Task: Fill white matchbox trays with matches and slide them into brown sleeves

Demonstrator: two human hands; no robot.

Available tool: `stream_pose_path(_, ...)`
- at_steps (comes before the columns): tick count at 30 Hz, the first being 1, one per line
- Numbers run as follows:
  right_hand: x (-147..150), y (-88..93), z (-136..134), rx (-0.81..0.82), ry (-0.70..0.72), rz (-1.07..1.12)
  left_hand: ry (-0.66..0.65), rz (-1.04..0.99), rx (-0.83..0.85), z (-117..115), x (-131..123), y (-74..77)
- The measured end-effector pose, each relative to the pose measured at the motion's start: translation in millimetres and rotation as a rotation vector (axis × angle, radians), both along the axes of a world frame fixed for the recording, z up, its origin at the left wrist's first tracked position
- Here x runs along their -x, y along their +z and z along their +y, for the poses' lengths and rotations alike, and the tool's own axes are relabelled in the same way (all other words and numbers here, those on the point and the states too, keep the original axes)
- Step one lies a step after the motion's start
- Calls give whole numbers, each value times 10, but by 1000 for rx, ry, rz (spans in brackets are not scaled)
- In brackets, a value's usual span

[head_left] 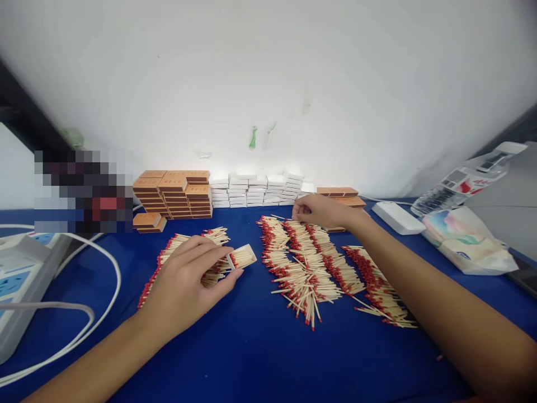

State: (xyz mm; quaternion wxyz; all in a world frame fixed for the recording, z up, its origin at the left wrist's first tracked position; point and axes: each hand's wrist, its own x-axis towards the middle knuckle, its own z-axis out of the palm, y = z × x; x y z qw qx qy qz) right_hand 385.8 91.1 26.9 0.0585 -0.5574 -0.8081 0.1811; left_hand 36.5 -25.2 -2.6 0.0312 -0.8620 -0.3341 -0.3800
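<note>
Holding small, open white cardboard tray of red-tipped wooden matches in left hand, between loose match piles on blue tabletop. Hold tray level, pinch lightly to spare its walls, match heads aligned. Curling right hand narrow at far end of right-side piles; can't tell if gripping anything.

Blue table is spreading below left fingers, right fingers | one match heap is lying around left fingers | other match heaps are lying nearside of right fingers | orange boxes, white boxes are standing beyond left fingers | white block, tissue pack are resting right of right fingers | power strip is lying left of left fingers
</note>
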Motion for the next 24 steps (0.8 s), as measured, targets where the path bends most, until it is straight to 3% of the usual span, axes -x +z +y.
stream_pose_path(12, -75, -102, 66, 39, -3, 62, -8, -4, 7, 11, -1, -9)
stream_pose_path(24, -53, -76, 33, -1, 5, -17, -13, 5, 8, 6, -4, -10)
